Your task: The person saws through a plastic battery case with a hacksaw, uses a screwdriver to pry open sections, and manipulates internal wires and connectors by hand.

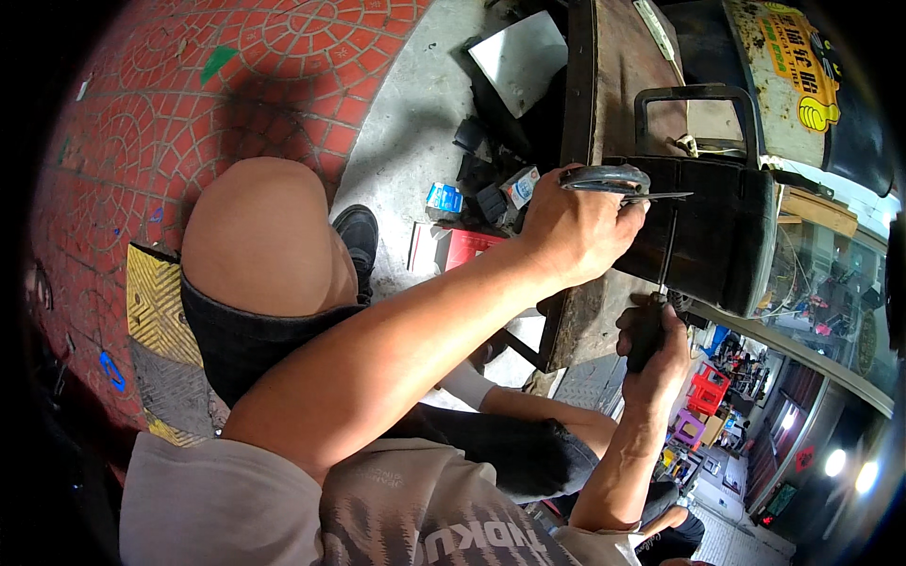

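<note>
My left hand (578, 231) is closed on a pair of scissors (609, 176), whose pointed blade reaches out over a dark case. In my right hand (663, 363) is a screwdriver-like tool with a dark handle (645, 338). Its thin metal shaft (668, 253) runs up along the seam of the case, and I cannot make out the tip. The black, box-shaped case (727, 231) with a squared carrying handle (698, 92) stands on a worn wooden bench (612, 94). My left fingers are beside the case and may touch it.
Small boxes, including a blue and white one (444, 197), and dark scraps lie on the floor below the bench. Right of the case stands a glass display cabinet (821, 292). A red stool (707, 389) is further right. Red patterned paving (142, 151) covers the left.
</note>
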The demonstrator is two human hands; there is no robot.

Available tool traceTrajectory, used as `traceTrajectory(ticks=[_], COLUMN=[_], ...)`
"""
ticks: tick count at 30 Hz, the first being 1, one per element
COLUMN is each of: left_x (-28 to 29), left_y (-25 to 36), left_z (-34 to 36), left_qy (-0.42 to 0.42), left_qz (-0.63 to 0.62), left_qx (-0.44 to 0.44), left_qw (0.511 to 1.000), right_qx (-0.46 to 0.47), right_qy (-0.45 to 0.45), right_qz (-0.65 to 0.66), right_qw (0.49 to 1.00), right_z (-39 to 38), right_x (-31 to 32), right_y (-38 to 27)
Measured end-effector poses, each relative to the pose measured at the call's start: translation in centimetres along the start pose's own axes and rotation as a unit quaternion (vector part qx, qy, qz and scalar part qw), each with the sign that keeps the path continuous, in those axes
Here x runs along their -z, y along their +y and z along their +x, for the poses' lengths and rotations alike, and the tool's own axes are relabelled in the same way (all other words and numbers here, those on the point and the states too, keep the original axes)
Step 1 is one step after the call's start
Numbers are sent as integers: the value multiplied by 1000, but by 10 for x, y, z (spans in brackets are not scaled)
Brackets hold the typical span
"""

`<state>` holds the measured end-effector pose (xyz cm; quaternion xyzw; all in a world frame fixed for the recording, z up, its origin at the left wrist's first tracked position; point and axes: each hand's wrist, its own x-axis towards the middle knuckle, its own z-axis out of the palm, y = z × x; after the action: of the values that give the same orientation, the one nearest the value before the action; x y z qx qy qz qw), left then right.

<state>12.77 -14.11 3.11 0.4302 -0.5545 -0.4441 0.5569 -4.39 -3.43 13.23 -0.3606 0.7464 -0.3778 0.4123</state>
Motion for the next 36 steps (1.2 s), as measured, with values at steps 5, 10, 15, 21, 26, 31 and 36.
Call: traceTrajectory(ticks=[5,10,15,21,26,31,36], left_x=[8,18,20,9,8,-3,-10], left_y=[-10,-12,-15,-12,-12,-9,-9], left_z=[1,1,1,1,0,0,-3], left_qy=[25,-4,15,10,-9,1,-14], left_qz=[-21,-15,15,-2,-4,-23,-12], left_qx=[14,37,39,26,43,47,33], left_qw=[999,999,999,1000,999,999,999], right_qx=[54,33,7,88,68,103,91], right_qy=[38,42,66,60,28,16,81], right_qz=[-44,-86,29,-106,65,439,564], right_qw=[997,995,997,989,995,892,816], right_z=[-3,-3,-5,-6,-5,-15,-15], right_x=[-10,-7,-5,-12,2,-1,-34], right_y=[5,-2,2,4,9,48,57])
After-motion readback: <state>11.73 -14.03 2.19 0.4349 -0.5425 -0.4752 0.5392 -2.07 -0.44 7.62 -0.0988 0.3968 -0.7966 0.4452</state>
